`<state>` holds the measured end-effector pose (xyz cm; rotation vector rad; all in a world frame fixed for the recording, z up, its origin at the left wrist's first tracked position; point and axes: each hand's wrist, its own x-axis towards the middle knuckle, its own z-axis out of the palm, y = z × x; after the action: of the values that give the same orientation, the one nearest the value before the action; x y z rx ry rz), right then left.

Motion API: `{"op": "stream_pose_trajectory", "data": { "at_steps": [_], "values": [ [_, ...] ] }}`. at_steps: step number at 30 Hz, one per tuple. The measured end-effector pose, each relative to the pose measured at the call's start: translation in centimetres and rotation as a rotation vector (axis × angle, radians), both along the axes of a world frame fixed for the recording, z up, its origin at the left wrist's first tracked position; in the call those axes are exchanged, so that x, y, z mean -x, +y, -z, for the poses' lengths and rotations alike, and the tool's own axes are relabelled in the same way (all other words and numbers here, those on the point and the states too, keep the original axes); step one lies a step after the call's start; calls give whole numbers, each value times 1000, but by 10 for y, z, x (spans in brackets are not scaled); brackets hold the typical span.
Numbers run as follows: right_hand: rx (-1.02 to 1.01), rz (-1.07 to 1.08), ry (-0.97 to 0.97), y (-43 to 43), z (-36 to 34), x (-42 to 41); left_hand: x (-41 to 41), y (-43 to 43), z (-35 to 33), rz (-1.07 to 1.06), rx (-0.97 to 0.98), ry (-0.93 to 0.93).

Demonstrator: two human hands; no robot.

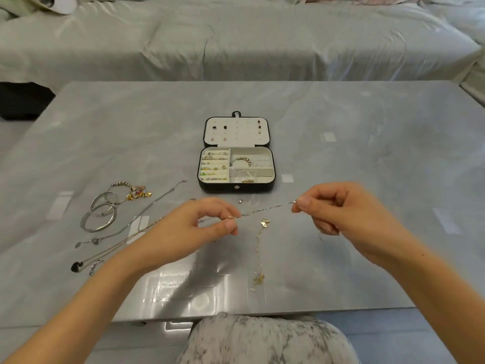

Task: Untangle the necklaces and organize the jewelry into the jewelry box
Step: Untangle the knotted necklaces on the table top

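Silvery, thin: pinching chain [265, 210] taut between left hand [191, 227] and right hand [338, 208], fingertips closed on it; handling light, limp, snag-prone; gripping near ends, probably clasp at left.

Grey glossy table [367, 153]. Open jewelry box [215, 187] centre, far side; silver bangles [101, 218], charm bracelet [131, 191], necklaces [77, 266] at left; gold butterfly necklace [264, 223] near centre.

Open tabletop [380, 158] on the rt side & behind the jewelry box [236, 189] gives wide passage. Left-front is crowded w/ bangles [97, 229], a charm bracelet [136, 193] & long chains [147, 211]. Straight ahead, a silver chain [265, 210] pinched taut btwn left hand [194, 229] & right hand [341, 208] bars the way to the box, gold necklace [259, 248] lying on the table beneath.
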<state>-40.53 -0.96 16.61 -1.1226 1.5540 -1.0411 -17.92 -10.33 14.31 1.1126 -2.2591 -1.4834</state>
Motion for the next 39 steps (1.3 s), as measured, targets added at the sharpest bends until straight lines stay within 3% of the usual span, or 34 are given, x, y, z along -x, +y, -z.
{"op": "stream_pose_trajectory", "data": {
  "at_steps": [5, 7, 15, 21, 26, 33, 36, 39],
  "values": [
    [-41, -13, 40, -13, -4, 7, -18, -2, -3, -111, -350, 260],
    [-84, -24, 44, -17, -2, 10, -18, -5, -3, -163, -406, 305],
    [-160, 59, 141, -18, 19, 36, 24, -33, 7, -225, -155, 17],
    [-179, 232, 614, -16, 46, 83, 101, -48, 29, -88, 189, -179],
    [-246, 231, 943, -15, 72, 96, 172, -66, 41, 154, 512, -330],
    [-252, 235, 1016, 5, 98, 101, 210, -81, 63, 335, 585, -459],
    [-277, 182, 1154, 9, 90, 91, 202, -81, 53, 357, 600, -469],
    [-26, 254, 1169, 8, 79, 69, 176, -75, 34, 236, 552, -365]
  ]
}}
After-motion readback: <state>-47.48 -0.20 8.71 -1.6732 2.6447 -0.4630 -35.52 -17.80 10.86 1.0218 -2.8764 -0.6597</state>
